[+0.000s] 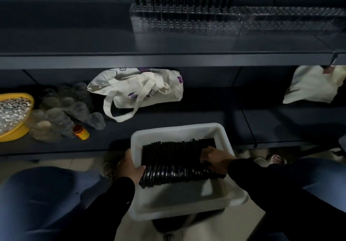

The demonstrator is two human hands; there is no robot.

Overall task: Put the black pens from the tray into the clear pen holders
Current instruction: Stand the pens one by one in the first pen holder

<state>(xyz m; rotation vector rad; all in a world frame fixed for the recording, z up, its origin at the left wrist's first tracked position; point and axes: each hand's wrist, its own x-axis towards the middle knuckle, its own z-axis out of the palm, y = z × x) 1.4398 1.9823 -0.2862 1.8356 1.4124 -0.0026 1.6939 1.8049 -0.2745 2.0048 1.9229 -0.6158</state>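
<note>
A white rectangular plastic tray [179, 130] is held at six o'clock in the head view, its left wall gripped by the left hand [131, 167], with the thumb curled over the rim. A row of slim black pens [174, 162] lies side by side inside it, across the middle of the floor. The right hand [215, 159] is laid on the right end of that row, fingers curled down among the pens; whether any pen is actually pinched cannot be told, since the fingertips are hidden.

At twelve o'clock, on the upper dark shelf [168, 59], the clear perforated acrylic pen holders [243, 18] are set; black pens are already stood upright in the left part, while the holes towards one o'clock appear unfilled.

The pick-up step is judged to be in hand. It is done best if only a few pens are gathered at once, all pointed the same way, and the tray is kept level and steady so the rest are not rolled out of their row.
</note>
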